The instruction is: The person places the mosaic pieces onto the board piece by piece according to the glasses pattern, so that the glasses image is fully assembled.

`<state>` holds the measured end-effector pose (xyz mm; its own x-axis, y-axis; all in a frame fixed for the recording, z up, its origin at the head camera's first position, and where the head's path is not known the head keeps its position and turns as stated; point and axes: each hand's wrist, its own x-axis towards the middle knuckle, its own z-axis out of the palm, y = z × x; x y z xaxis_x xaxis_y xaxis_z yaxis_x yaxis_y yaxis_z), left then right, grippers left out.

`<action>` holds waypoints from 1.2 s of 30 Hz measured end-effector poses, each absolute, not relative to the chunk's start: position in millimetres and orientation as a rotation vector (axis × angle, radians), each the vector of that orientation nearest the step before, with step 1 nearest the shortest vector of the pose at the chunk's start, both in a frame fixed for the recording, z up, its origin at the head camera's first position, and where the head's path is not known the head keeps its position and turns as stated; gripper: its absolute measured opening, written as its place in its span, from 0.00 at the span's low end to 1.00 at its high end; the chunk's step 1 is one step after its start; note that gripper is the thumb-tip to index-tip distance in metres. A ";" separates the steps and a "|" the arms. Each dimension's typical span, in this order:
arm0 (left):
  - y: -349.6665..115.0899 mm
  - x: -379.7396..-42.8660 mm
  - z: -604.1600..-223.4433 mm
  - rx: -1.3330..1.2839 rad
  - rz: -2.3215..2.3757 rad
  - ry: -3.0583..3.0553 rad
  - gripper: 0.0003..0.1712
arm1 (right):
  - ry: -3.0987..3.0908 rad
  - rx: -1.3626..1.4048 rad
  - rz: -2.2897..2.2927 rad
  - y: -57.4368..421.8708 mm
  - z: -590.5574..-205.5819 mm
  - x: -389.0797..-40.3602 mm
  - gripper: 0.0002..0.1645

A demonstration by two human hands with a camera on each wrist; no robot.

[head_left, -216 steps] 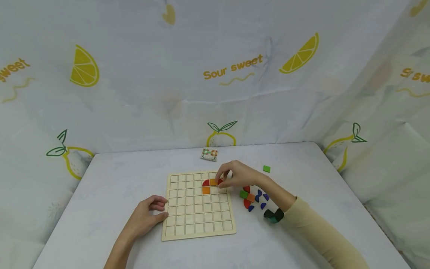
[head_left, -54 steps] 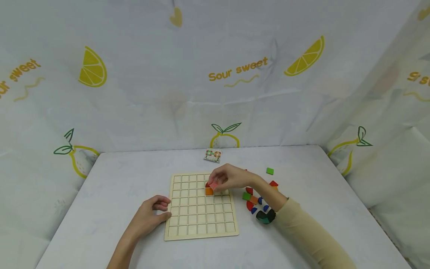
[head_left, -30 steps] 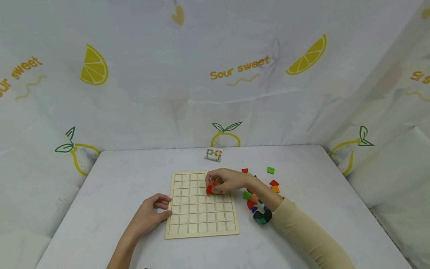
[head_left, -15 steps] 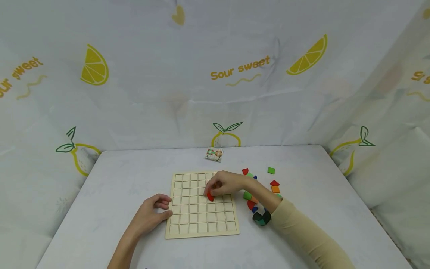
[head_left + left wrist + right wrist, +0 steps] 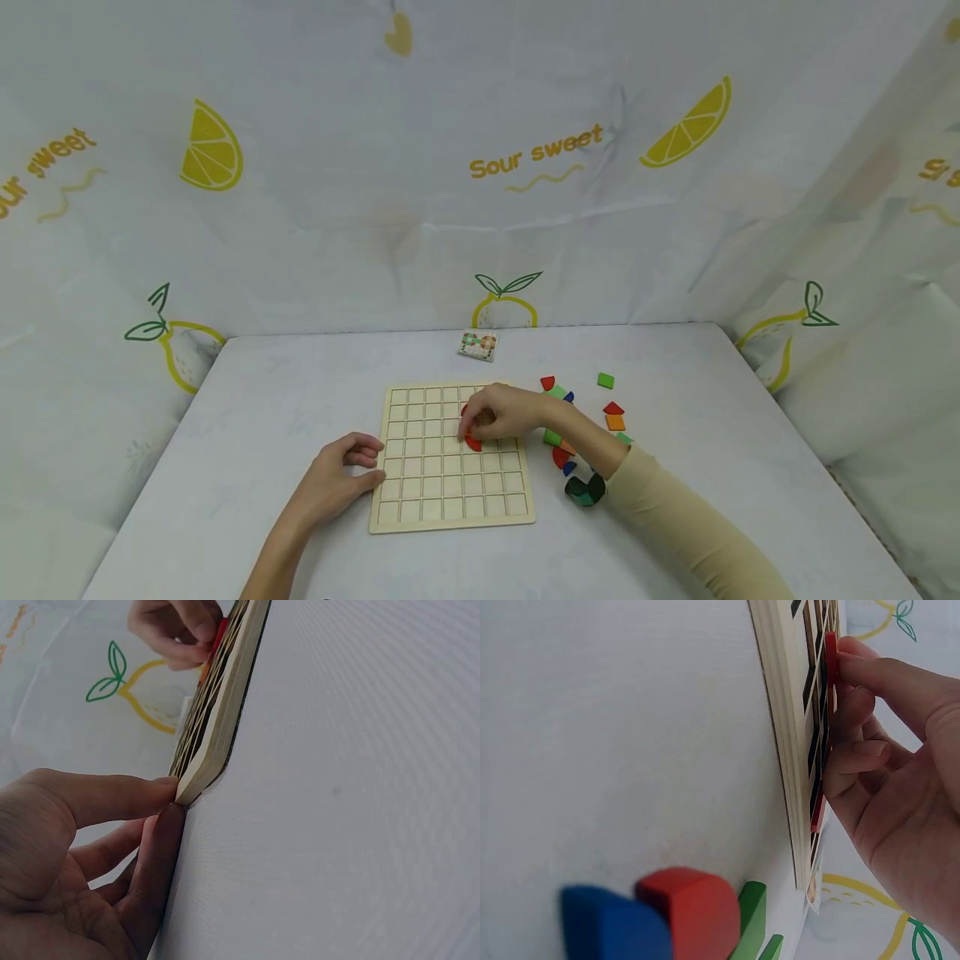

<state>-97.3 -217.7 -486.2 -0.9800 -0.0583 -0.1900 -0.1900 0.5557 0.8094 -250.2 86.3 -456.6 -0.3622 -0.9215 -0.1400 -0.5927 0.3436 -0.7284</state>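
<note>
In the head view my right hand [image 5: 498,412] is over the upper right of a wooden grid board [image 5: 431,487]. Its fingertips pinch a red curved-edge piece [image 5: 474,444]. The right wrist view has the red piece [image 5: 831,656] standing out at the tips of thumb and finger, close over the grid. Another red piece [image 5: 464,409] partly shows behind the hand; the hand hides the squares around it. My left hand [image 5: 330,479] rests at the board's left edge, thumb and fingertips touching it, fingers loosely bent. The left wrist view puts its thumb [image 5: 127,796] right at the board's rim.
Right of the board lie loose pieces: a green square [image 5: 605,381], an orange square [image 5: 615,422], a red piece [image 5: 613,408], and several more beside the forearm. A dark green object [image 5: 584,491] sits near the sleeve. A small pattern card [image 5: 478,344] lies behind the board.
My right hand has brought the red piece slightly toward me, below the other pieces on the board. Earlier it was placing pieces one row farther back. The left hand has stayed at the board's edge.
</note>
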 end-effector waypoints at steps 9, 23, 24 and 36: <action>-217.3 -97.4 -486.7 -0.197 1.417 2.641 0.22 | 2.095 -1.230 -0.779 90.9 -453.1 -247.7 0.12; -218.2 -96.8 -486.1 -0.202 1.415 2.639 0.22 | 2.101 -1.229 -0.789 89.4 -455.8 -247.0 0.12; -218.3 -96.6 -486.0 -0.201 1.416 2.638 0.22 | 2.102 -1.233 -0.786 89.4 -455.4 -246.8 0.12; -218.1 -96.7 -484.9 -0.190 1.413 2.645 0.22 | 2.153 -1.207 -0.773 99.6 -451.9 -249.0 0.10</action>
<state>-96.7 -218.1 -484.9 -0.9827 -0.0464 -0.1792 -0.1747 0.5517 0.8155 -249.0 99.6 -451.9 -0.4470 -0.8761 -0.1809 -0.5612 0.4321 -0.7059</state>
